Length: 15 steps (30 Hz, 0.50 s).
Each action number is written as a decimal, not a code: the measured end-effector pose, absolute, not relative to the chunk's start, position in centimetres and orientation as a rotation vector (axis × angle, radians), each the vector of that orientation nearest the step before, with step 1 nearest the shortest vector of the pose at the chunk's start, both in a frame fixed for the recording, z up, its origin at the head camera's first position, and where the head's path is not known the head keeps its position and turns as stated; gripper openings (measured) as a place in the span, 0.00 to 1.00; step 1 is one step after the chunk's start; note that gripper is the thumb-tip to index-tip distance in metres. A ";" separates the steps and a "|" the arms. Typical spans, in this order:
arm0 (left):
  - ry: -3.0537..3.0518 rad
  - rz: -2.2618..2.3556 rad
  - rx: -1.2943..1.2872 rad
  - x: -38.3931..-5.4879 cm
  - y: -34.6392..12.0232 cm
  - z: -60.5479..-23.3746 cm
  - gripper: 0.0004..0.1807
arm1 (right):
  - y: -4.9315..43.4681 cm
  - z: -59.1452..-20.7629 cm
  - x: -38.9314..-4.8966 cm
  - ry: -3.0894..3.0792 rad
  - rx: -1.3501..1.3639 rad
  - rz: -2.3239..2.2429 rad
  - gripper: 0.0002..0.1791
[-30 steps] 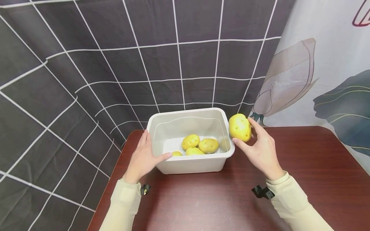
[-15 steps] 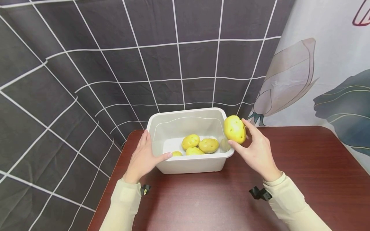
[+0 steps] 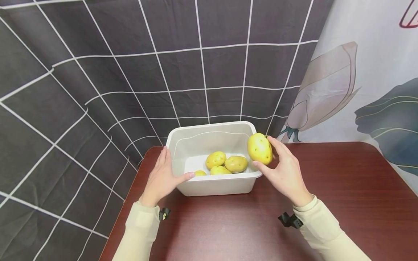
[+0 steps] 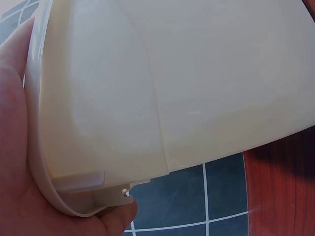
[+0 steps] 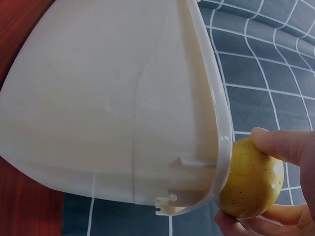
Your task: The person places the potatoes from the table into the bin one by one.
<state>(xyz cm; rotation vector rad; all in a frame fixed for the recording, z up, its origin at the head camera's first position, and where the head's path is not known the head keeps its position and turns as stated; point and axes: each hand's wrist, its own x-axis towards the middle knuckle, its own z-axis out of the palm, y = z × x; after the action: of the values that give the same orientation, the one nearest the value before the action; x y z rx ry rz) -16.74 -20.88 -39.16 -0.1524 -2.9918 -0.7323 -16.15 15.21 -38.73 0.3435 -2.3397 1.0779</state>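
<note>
A pale grey plastic bin (image 3: 215,186) stands on the table with several yellow potatoes (image 3: 215,160) on its floor. My left hand (image 3: 162,179) grips its near left corner, the thumb over the front rim and the fingers along the left side. At the opposite end, my right hand (image 3: 285,170) pinches a larger potato (image 3: 259,148) between thumb and fingers. That potato overlaps the right rim in the head view. From the right wrist, the held potato (image 5: 251,179) shows dark specks and sits beside the rim; part of it is hidden.
The reddish-brown table (image 3: 339,181) reaches out to the right and front of the bin. Behind and to the left hangs a dark cloth (image 3: 225,69) with a white grid. A pale patterned curtain (image 3: 375,54) hangs at the right.
My right hand has moved left with the potato, from outside the bin's right rim to over it. The left hand and the bin have stayed in place.
</note>
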 end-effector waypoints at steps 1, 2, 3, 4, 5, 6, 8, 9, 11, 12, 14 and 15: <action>-2.992 -0.734 -0.153 -16.7 -20.9 -39.2 0.72 | 15.1 -38.8 -16.1 -2.342 0.347 1.080 0.44; -2.992 -0.735 -0.154 -16.8 -20.9 -39.2 0.72 | 15.1 -38.8 -16.1 -2.345 0.351 1.080 0.44; -2.992 -0.733 -0.155 -16.8 -20.8 -39.2 0.72 | 15.0 -38.8 -16.1 -2.347 0.354 1.080 0.44; -2.993 -0.730 -0.156 -16.8 -20.9 -39.2 0.72 | 14.9 -38.9 -16.1 -2.349 0.356 1.083 0.44; -2.992 -0.727 -0.158 -16.8 -20.9 -39.2 0.71 | 14.9 -38.9 -16.1 -2.352 0.357 1.084 0.44; -2.993 -0.724 -0.159 -16.8 -20.9 -39.2 0.72 | 14.8 -38.9 -16.1 -2.354 0.358 1.086 0.45; -2.993 -0.719 -0.160 -16.8 -20.9 -39.3 0.72 | 14.7 -39.0 -16.1 -2.358 0.362 1.084 0.45; -2.994 -0.718 -0.159 -16.8 -20.9 -39.3 0.72 | 14.7 -39.0 -16.1 -2.361 0.365 1.082 0.45; -2.995 -0.717 -0.158 -16.8 -20.9 -39.3 0.72 | 14.6 -39.1 -16.1 -2.365 0.373 1.078 0.45; -2.996 -0.720 -0.156 -16.8 -20.9 -39.3 0.72 | 14.6 -39.1 -16.1 -2.367 0.376 1.077 0.45; -2.997 -0.725 -0.155 -16.8 -20.9 -39.2 0.72 | 14.5 -39.2 -16.2 -2.366 0.383 1.073 0.45; -2.997 -0.724 -0.156 -16.8 -20.9 -39.2 0.72 | 14.5 -39.2 -16.2 -2.365 0.387 1.072 0.45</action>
<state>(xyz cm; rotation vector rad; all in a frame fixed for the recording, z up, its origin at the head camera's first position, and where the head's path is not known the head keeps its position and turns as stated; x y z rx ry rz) -16.77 -20.87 -39.20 -0.1558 -2.9970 -0.7243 -16.20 14.46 -39.23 0.3875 -2.3649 1.0721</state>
